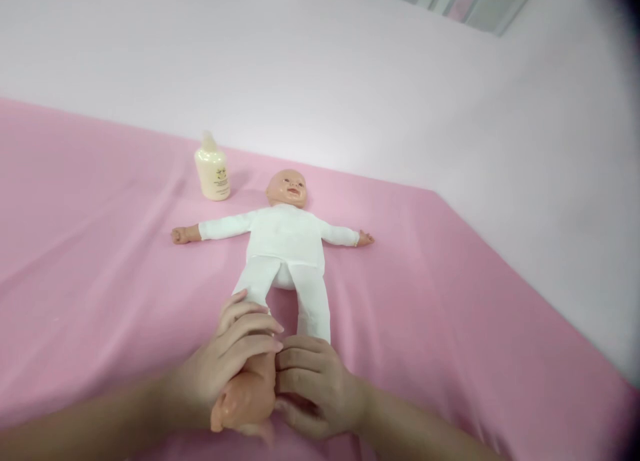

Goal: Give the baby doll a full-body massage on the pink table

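Observation:
A baby doll [286, 235] with a white cloth body lies on its back, arms stretched out to both sides, its head toward the far edge. One bare lower leg and foot [249, 395] of the doll points toward me. My left hand [240, 337] is wrapped over this leg from the left, near the end of the white cloth. From the right, my right hand [320, 384] grips the same leg with curled fingers; its thumb is lower, beside the foot. The doll's other foot is hidden behind my right hand.
A pale yellow pump bottle [213, 171] stands upright left of the doll's head. Under everything is a pink cloth [400, 281] with soft folds, covering the table. A pale wall or floor area [250, 61] lies beyond its far edge.

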`<state>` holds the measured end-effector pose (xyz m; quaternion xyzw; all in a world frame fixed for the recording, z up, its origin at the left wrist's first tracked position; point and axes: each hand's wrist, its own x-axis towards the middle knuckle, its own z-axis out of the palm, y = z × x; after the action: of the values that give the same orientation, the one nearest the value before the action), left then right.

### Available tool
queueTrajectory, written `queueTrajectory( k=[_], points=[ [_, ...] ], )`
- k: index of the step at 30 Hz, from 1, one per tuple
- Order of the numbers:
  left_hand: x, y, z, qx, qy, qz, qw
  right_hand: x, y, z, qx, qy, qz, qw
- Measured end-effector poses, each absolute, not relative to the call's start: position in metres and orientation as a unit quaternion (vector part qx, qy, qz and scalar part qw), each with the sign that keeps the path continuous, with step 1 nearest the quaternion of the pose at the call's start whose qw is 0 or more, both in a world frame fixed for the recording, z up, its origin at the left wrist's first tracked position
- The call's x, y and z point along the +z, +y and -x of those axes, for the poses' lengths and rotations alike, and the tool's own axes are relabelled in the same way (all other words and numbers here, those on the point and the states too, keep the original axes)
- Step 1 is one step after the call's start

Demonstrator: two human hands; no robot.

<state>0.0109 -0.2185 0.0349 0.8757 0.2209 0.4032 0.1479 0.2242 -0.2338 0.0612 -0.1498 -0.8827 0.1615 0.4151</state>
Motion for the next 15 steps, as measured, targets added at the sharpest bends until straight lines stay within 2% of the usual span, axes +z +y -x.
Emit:
queueTrajectory(
  k=[11,15],
  points=[
    [0.055,-0.219,-0.017,0.41,0.198,-0.877,0.155,0.063,-0.234,-0.227,0.174,-0.886,0.143,0.405],
    [0.056,-0.217,-0.017,0.405,0.199,-0.872,0.191,0.06,-0.234,-0.228,0.168,-0.892,0.157,0.388]
  ],
)
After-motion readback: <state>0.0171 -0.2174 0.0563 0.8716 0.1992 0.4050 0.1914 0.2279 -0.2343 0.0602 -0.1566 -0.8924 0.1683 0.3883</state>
